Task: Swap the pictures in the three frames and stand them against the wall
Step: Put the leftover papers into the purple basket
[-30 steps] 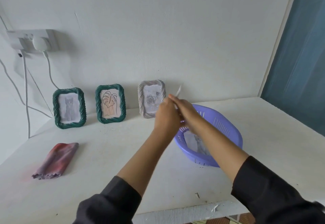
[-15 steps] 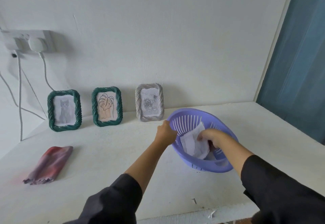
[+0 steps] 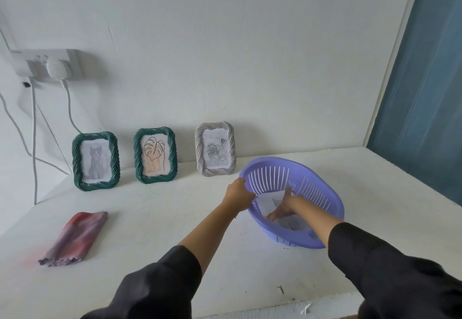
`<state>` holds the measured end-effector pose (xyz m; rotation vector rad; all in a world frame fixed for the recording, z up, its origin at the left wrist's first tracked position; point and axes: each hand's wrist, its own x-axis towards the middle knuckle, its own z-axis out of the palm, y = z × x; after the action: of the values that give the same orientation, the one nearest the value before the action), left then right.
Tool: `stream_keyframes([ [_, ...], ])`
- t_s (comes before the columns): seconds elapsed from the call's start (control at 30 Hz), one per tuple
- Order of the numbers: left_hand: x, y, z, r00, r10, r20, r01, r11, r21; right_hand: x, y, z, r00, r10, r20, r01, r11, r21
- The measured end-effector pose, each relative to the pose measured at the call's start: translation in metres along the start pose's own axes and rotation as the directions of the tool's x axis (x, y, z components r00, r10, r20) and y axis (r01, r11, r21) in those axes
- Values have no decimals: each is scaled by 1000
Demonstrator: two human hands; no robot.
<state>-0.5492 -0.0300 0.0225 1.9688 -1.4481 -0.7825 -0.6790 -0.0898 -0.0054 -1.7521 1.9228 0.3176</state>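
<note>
A plain room in a home, by the look of it: a white-painted ledge (image 3: 150, 218) runs along a bare white wall (image 3: 225, 43), where a wall socket (image 3: 47, 64) carries a plugged-in charger (image 3: 57, 68) with trailing cables (image 3: 33, 143). Small framed drawings (image 3: 155, 154), a folded cloth (image 3: 75, 238) and a plastic colander basket (image 3: 332, 203) suggest domestic use.

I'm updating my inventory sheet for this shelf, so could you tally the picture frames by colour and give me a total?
Green frames: 2, the cat picture frame and the leaf picture frame.
Grey frames: 1, the rose picture frame.
Total: 3, all standing against the wall.
</note>
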Motion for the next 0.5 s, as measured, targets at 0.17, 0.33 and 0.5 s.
stream_keyframes([
  [0.17, 1, -2, -1, 1000, -9, 13, 9, 999, -30, -3, 3, 2, 999, -40, -8, 39, 998, -52],
  [0.33, 3, -3, -1, 1000, 4, 13, -3, 1000, -14, -2, 3, 5, 996, -86, -13, 84, 990, -117],
  [0.5, 4, -3, 0, 1000, 0, 3, 0, 1000, -6, 1, 4, 5, 995, -103, -6, 101, 983, -151],
])
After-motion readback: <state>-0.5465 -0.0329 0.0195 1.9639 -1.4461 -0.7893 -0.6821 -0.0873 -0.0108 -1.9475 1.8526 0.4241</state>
